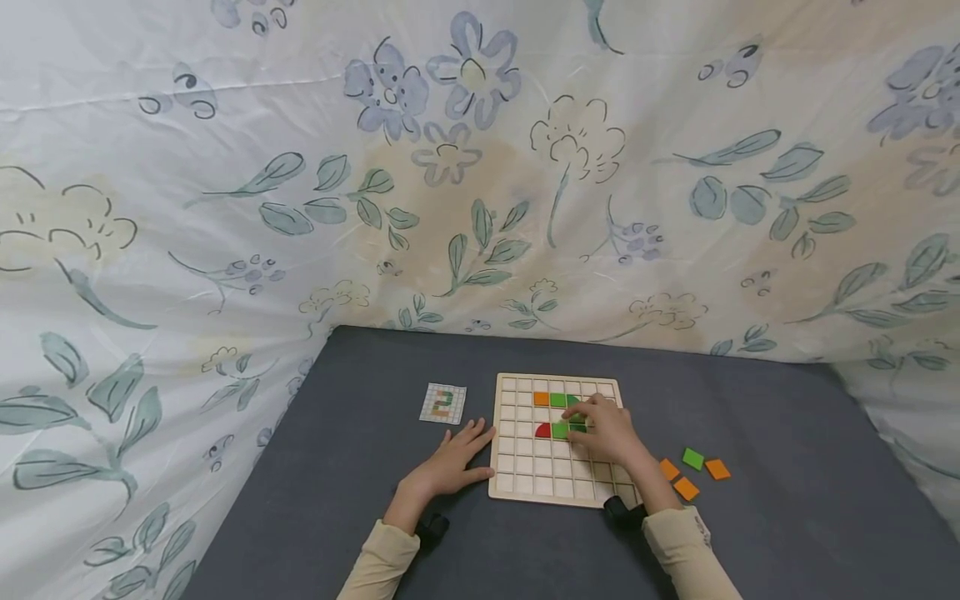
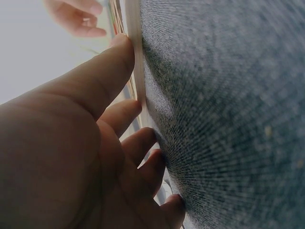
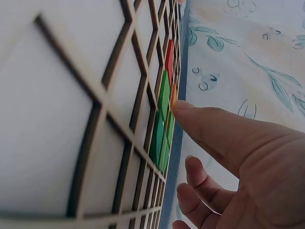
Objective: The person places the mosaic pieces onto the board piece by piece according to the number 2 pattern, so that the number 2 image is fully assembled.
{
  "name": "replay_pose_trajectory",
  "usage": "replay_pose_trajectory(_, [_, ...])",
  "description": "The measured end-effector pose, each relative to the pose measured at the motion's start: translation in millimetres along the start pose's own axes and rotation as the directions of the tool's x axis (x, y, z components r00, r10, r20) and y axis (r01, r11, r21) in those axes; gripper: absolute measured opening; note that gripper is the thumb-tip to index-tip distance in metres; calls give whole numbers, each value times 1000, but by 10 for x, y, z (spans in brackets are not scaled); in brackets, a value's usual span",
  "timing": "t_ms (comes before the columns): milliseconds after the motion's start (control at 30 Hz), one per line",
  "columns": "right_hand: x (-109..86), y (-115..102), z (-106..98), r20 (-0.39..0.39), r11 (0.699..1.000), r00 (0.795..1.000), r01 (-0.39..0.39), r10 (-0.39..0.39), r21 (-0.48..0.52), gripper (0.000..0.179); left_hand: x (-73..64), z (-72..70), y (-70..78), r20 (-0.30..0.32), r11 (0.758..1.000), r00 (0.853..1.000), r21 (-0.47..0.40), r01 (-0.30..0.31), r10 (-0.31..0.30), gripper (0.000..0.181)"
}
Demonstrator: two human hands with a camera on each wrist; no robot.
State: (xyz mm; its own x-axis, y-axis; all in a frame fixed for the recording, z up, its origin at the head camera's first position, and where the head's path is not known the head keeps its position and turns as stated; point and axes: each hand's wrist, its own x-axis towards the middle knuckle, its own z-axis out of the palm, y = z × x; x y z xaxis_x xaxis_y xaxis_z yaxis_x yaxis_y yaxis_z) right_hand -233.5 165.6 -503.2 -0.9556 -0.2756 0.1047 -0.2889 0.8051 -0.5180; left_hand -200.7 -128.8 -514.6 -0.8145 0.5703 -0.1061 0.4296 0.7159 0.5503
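A wooden grid board [image 1: 525,468] lies on the dark table. My left hand [image 1: 448,462] touches its left edge with fingers spread, and the left wrist view shows thumb and forefinger against the rim. Over the upper right squares is my right hand [image 1: 606,427], its thumb extended to the tiles and its other fingers loosely bent; nothing is visibly held. An orange tile [image 1: 541,399], a green tile [image 1: 557,400] and a partly covered dark green tile [image 1: 573,400] form one row. Lower sit a rounded red tile [image 1: 543,431], another green tile [image 1: 559,431] and a dark green tile [image 3: 156,138].
A small pattern card [image 1: 430,410] with a coloured figure lies left of the board. To the right are a loose green tile [image 1: 693,458] and several orange tiles [image 1: 717,469], partly behind my right forearm. A floral curtain [image 1: 480,208] hangs behind the table.
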Motion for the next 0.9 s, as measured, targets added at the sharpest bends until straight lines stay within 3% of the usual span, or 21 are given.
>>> replay_pose_trajectory(633, [-203, 247, -160, -73, 1000, 997, -16, 15, -5, 24, -15, -13, 37, 2, 1000, 1000, -3, -5, 5, 67])
replay_pose_trajectory(900, [-301, 368, -230, -124, 998, 991, 46, -52, -50, 23, -25, -16, 45, -5, 1000, 1000, -4, -16, 16, 67])
